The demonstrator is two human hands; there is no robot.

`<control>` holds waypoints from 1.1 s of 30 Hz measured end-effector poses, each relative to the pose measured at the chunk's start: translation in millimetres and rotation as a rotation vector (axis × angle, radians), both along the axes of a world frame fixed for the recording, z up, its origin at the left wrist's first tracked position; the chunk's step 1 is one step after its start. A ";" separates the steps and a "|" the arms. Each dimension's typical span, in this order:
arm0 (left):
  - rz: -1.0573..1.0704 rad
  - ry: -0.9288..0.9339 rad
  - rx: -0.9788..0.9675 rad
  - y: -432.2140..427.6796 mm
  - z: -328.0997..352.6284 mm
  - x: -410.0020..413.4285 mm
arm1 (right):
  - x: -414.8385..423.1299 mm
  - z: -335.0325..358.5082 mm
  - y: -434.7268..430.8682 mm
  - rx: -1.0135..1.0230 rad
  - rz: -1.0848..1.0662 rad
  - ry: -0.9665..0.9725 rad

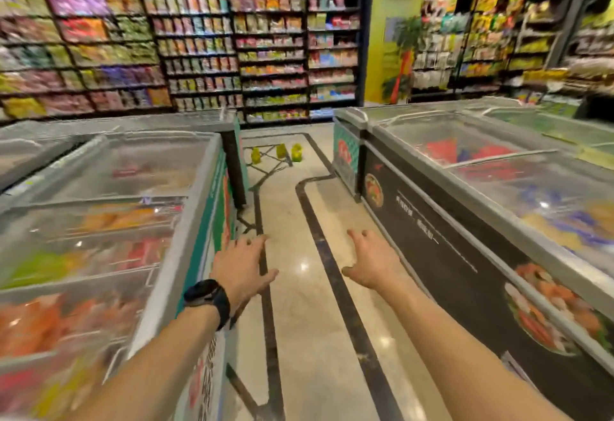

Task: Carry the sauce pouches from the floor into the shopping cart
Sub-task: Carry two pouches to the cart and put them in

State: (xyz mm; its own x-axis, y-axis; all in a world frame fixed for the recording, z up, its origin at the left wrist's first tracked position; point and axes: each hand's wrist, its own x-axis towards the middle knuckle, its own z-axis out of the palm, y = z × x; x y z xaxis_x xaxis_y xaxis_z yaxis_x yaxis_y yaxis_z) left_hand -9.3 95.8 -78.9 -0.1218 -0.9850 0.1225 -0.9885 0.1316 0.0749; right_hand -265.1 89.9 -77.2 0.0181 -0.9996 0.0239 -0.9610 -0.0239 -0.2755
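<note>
Three yellow-green sauce pouches stand on the floor at the far end of the aisle: one on the left (255, 155), one in the middle (281, 150) and one on the right (296, 152). My left hand (240, 268), with a black watch at the wrist, reaches forward over the floor with fingers spread and holds nothing. My right hand (371, 261) is stretched out beside it, fingers relaxed and empty. Both hands are far short of the pouches. No shopping cart is in view.
A chest freezer (186, 221) with glass lids lines the left side of the aisle, and another freezer (448, 221) lines the right. The tiled floor (299, 321) with dark inlay lines runs between them. Stocked shelves (232, 55) stand behind the pouches.
</note>
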 end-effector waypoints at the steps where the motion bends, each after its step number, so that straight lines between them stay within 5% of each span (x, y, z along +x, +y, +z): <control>1: 0.003 -0.010 0.000 -3.8 4.1 14.5 | 11.4 5.4 -5.0 -0.009 0.010 -0.004; 16: 0.006 -0.067 -0.037 -106.5 25.6 57.0 | 53.3 39.4 -110.5 -0.016 -0.003 0.039; 33: 0.096 -0.125 0.031 -435.8 21.4 13.8 | -13.5 20.7 -449.8 0.044 0.034 0.031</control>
State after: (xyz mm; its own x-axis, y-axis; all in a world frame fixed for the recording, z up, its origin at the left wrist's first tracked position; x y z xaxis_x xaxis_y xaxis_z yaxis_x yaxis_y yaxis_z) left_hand 4.5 -340.0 -57.5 -0.0388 -0.9959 0.0814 -0.9983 0.0351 -0.0465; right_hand -278.6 -359.9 -56.6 0.0522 -0.9984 -0.0211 -0.9680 -0.0454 -0.2470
